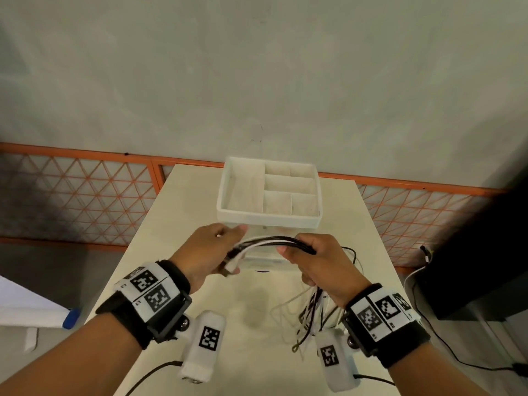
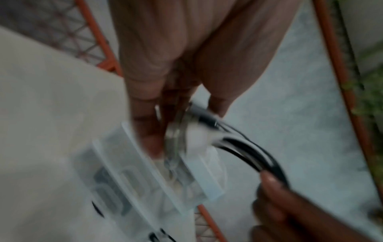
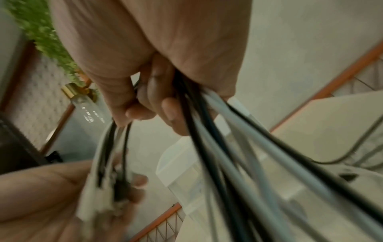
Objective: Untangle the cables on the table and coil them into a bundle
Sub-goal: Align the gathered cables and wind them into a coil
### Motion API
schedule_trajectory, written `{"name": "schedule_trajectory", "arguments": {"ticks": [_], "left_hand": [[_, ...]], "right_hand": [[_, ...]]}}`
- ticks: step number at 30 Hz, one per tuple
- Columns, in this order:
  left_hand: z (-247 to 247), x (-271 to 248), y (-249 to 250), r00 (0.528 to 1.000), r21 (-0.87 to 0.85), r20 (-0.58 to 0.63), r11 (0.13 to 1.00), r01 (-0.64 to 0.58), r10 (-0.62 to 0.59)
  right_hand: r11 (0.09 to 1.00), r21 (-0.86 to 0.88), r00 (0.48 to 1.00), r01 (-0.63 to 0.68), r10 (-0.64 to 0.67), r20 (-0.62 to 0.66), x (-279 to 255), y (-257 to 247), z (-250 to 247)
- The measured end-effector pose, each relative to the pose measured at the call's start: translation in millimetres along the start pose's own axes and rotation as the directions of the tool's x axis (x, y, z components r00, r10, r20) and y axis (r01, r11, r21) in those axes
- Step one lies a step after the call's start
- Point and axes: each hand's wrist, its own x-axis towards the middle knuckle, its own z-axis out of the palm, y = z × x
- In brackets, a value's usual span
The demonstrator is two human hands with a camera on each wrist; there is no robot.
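A bunch of black and white cables (image 1: 268, 242) spans between my two hands above the table (image 1: 160, 238). My left hand (image 1: 214, 250) holds the plug ends (image 1: 230, 262) of the cables (image 2: 244, 147) in its curled fingers, white and dark connectors side by side (image 3: 101, 193). My right hand (image 1: 317, 258) grips the bunch (image 3: 207, 131) in a fist a short way along. From the right fist the loose lengths (image 1: 314, 312) hang down to the tabletop in tangled loops. Both wrist views are blurred.
A white divided tray (image 1: 228, 195) sits on a clear plastic box (image 1: 260, 260) at the far middle of the table. An orange mesh fence (image 1: 85, 195) runs behind. A dark cabinet (image 1: 471, 267) with its own cords stands to the right.
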Motion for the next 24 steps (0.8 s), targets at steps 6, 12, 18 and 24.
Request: {"name": "schedule_trajectory", "arguments": {"ticks": [6, 12, 18, 24], "left_hand": [[17, -8, 24, 0.915, 0.291, 0.001, 0.875, -0.386, 0.403], [46, -17, 24, 0.920, 0.388, 0.221, 0.836, -0.387, 0.323], [31, -6, 23, 0.930, 0.305, 0.161, 0.879, -0.366, 0.332], [30, -10, 14, 0.923, 0.303, 0.382, 0.939, -0.163, 0.037]], "right_hand": [[0.898, -0.404, 0.985, 0.172, -0.151, 0.084, 2, -24, 8], [0.887, -0.369, 0.959, 0.277, -0.278, 0.052, -4, -44, 8], [0.994, 0.005, 0.992, 0.105, -0.105, 0.065, -11, -37, -11], [0.942, -0.164, 0.956, 0.294, -0.292, 0.039, -10, -31, -9]]}}
